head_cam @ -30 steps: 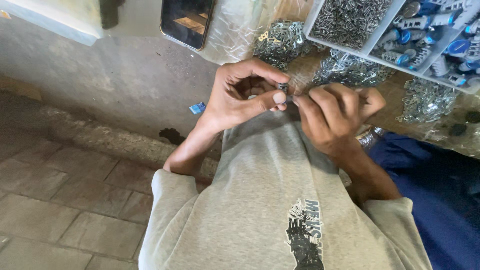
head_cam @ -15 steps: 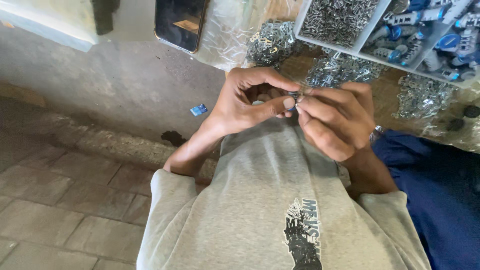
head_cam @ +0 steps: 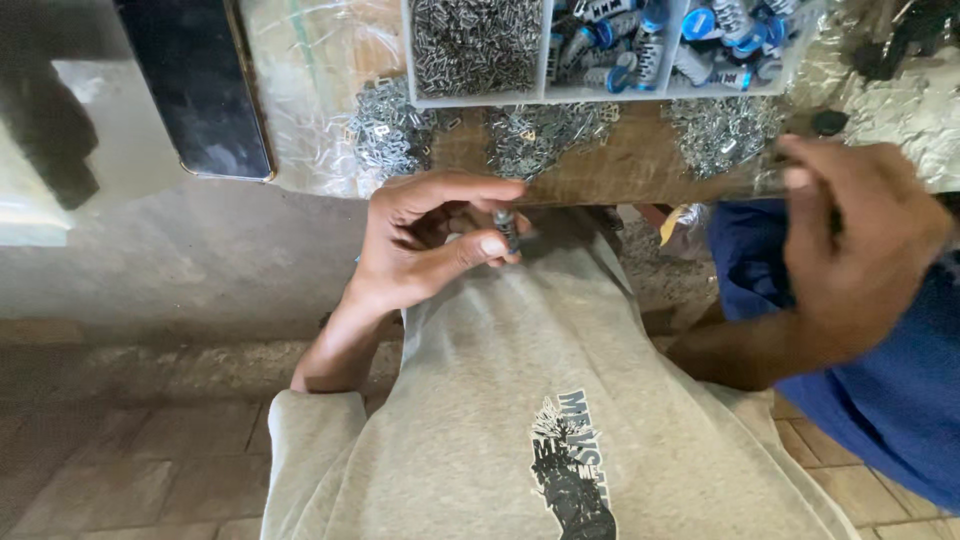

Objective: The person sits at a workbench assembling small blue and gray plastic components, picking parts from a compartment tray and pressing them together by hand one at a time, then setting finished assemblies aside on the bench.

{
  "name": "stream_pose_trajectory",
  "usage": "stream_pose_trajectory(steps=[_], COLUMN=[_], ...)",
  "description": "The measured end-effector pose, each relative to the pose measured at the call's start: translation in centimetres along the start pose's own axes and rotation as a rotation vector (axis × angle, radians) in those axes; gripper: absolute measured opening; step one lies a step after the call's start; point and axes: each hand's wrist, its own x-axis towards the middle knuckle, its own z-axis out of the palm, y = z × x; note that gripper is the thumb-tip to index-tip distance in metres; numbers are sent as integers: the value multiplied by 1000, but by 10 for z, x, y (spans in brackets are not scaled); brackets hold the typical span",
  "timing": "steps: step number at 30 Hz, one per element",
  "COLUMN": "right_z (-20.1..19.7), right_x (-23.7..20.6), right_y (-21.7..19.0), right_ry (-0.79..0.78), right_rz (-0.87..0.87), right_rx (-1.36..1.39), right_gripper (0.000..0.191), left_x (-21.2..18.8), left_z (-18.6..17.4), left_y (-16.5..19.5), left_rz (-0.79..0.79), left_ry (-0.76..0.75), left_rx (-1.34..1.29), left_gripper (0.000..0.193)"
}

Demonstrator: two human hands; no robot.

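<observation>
while a grey shirt (head_cam: 520,400) is filling the lower middle of the view, a wooden board (head_cam: 600,170) is being seen lying above it, with heaps of small metal clips (head_cam: 720,130) spread on it. a white divided tray (head_cam: 590,45) is resting at the board's far edge, and a dark phone (head_cam: 200,90) is lying to its left. a small dark metal part (head_cam: 507,228) is being pinched between thumb and fingers of the left hand (head_cam: 430,245), just above the shirt. the right hand (head_cam: 860,250) is being blurred near the clips, so its grip cannot be told.
</observation>
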Motion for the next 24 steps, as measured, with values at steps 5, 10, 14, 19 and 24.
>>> stream_pose_trajectory(steps=[5,10,14,19,24], right_z=[18,44,53,78,77], right_x=[-26,-22,-10,13,32], right_y=[44,73,59,-10,-84], right_ry=[99,206,417,501,110], right_rz=[6,-35,129,-215,-410], right_rx=[-245,-260,-115,861,961], right_gripper=[22,24,19,20,36], left_x=[3,5,4,11,19], left_z=[-1,-1,2,13,27], left_y=[1,1,1,3,13], left_rz=[102,181,271,496,676], left_ry=[48,39,67,73,62], left_rx=[-82,84,199,600,728], left_gripper=[20,23,20,30,27])
